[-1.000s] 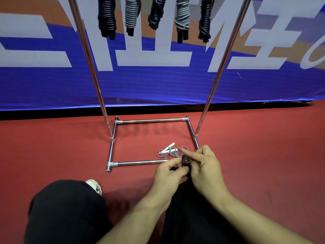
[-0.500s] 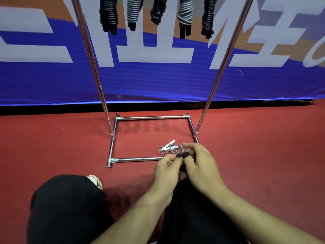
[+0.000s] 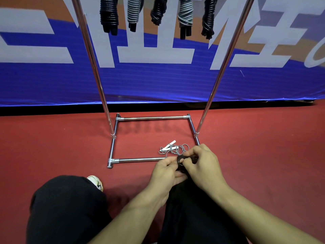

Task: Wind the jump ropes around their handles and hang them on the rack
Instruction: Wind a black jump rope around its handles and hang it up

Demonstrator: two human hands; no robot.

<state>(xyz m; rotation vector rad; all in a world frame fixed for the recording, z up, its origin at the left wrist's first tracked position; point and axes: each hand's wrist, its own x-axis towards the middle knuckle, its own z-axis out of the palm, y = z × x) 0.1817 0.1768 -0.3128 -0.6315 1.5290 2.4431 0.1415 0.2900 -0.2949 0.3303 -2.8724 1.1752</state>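
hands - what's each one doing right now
Left hand: grips the dark jump rope.
Right hand: pinches the same rope.

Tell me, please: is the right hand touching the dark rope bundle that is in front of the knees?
Touching. The head view shows the right hand with its fingertips curled onto the dark rope bundle, pinching it, while the left hand grips it from the other side.
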